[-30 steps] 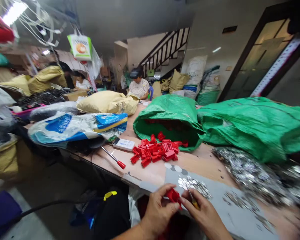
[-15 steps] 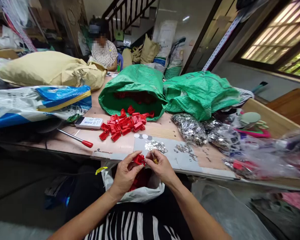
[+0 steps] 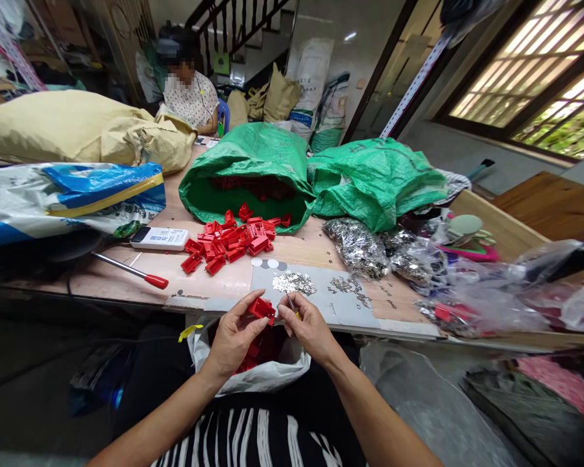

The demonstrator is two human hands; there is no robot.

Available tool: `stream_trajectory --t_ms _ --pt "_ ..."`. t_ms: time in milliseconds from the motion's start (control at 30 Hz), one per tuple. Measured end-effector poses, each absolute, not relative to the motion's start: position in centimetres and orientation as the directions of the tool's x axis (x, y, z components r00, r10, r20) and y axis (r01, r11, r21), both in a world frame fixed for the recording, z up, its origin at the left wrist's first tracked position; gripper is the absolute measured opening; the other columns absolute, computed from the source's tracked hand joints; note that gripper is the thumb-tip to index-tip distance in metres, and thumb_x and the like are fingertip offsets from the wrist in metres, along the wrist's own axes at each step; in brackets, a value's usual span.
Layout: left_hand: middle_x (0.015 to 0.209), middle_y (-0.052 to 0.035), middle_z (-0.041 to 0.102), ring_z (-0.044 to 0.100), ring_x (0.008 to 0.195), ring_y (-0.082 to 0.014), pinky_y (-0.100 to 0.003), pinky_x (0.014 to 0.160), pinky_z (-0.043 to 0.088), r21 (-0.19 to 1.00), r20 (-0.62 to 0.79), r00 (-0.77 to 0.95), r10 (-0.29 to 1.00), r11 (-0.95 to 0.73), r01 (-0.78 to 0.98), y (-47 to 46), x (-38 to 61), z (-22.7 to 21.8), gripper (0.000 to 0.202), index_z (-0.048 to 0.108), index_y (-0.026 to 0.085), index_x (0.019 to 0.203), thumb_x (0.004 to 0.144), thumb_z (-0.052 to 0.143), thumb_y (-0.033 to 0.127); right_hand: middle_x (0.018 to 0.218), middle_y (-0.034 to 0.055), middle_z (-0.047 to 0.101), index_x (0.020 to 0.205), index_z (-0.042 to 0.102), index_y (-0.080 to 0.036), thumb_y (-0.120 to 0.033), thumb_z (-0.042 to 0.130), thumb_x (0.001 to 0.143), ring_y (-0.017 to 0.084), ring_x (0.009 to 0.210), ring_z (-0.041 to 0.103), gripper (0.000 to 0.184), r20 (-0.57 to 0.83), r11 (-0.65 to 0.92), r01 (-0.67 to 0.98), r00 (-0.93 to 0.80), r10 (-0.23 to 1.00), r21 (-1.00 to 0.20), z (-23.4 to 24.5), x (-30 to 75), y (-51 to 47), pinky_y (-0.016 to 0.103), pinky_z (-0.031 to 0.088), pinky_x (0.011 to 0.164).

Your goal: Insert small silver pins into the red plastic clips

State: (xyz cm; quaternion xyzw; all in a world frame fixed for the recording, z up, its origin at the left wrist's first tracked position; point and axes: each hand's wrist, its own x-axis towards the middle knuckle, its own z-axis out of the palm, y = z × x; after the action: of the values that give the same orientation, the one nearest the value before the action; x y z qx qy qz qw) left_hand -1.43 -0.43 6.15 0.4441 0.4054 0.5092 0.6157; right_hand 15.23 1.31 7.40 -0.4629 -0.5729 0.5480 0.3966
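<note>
My left hand pinches a small red plastic part just in front of the table edge. My right hand is closed on a thin metal tool with a yellow handle, its tip beside the red part. Under both hands a white bag holds more red parts in my lap. On the table lie a heap of loose red parts and a small pile of shiny metal pieces on a grey sheet.
An open green sack spills red parts; a second green sack lies to its right. Bags of metal pieces, a white remote, a red-handled screwdriver and blue-white and tan sacks crowd the table. A person sits at the far end.
The camera swung right and down over the second. My hands stay together with the red part and the tool; the tool tip has shifted slightly against the part.
</note>
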Motion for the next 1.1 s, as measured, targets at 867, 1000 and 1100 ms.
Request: stream_trajectory --t_ms 867,1000,1100 --pt "0.109 -0.0052 0.067 0.061 0.098 -0.0194 -0.032 0.089 0.046 0.830 -0.169 0.327 0.930 0.313 -0.462 -0.5 -1.7 6.7 0.046 0.058 0.023 0.118 0.073 0.069 0.020 0.081 -0.0018 0.059 0.099 0.056 -0.020 -0.028 0.060 0.085 0.011 0.070 0.051 0.016 0.075 0.230 0.372 -0.386 0.920 -0.900 8.0 17.1 0.0 0.022 0.041 0.067" --pt "0.110 -0.0045 0.065 0.062 0.094 -0.0172 -0.030 0.086 0.047 0.946 -0.063 0.260 0.964 0.141 -0.293 0.4 -1.7 5.8 0.038 0.058 0.022 0.109 0.073 0.068 0.021 0.090 0.0025 0.057 0.106 0.056 -0.020 -0.029 0.047 0.092 0.014 0.081 0.052 0.018 0.126 0.291 0.489 -0.342 0.931 -0.822 7.4 17.7 0.4 0.026 0.042 0.075" --pt "0.101 -0.0039 0.065 0.061 0.092 -0.0173 -0.031 0.086 0.047 0.996 0.064 0.215 0.975 -0.051 -0.067 1.4 -1.8 4.9 0.030 0.057 0.021 0.104 0.074 0.064 0.018 0.092 0.0056 0.056 0.108 0.060 -0.021 -0.023 0.044 0.093 0.017 0.088 0.054 0.022 0.165 0.349 0.587 -0.344 0.924 -0.730 6.8 17.9 0.7 0.029 0.042 0.080"
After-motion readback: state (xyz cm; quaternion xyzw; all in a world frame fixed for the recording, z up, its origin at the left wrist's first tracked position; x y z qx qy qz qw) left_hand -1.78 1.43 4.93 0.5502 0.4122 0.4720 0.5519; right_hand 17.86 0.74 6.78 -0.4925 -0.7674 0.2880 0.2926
